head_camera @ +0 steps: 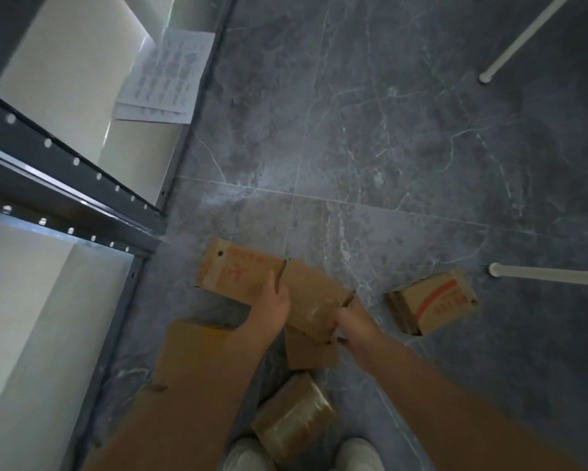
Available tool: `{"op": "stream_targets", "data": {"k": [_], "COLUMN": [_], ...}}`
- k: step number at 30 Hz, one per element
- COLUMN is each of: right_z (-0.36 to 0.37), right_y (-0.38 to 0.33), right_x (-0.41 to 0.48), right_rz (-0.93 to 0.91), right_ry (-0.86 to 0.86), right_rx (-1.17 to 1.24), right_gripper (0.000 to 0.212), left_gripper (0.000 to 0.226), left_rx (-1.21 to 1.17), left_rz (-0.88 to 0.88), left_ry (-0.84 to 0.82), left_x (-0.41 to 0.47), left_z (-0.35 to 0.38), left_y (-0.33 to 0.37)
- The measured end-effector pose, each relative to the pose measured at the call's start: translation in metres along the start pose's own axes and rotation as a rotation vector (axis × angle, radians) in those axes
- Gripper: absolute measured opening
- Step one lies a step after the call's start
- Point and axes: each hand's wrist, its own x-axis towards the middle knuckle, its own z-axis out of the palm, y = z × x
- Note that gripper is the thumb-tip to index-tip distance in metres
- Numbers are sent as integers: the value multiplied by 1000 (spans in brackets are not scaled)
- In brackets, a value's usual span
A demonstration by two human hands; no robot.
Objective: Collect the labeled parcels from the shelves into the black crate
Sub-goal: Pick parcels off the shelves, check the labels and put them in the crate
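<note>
My left hand (pixel 275 302) grips the printed parcel (pixel 233 271), my right hand (pixel 349 317) the plain parcel (pixel 311 294); I'd press them together, level.

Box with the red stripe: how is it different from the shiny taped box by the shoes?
The striped box has red print; the taped box shows only shiny clear tape. The striped box lies off to the right near a white leg; the taped box lies between the shoes. Both are brown cardboard, on the grey floor.
</note>
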Motion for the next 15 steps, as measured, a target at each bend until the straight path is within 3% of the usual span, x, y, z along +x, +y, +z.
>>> {"op": "stream_targets", "data": {"k": [3,6,11,15], "right_z": [-1,-8,-9,-27], "right_y": [1,-9,-86,-179], "right_x": [-14,-55,-170,-305], "right_rz": [-1,-38,-149,-283], "right_ry": [6,-18,-54,22], "right_rx": [84,134,205,228], "right_gripper": [91,94,69,48], "left_gripper": [51,50,46,32], "left_rx": [-85,-127,-256,-344], "left_rz": [-12,-2,82,201], "left_ry": [-20,22,148,216], "left_x": [-22,-55,-139,-238], "left_z": [3,-14,-74,-145], "left_y": [2,15,89,179]}}
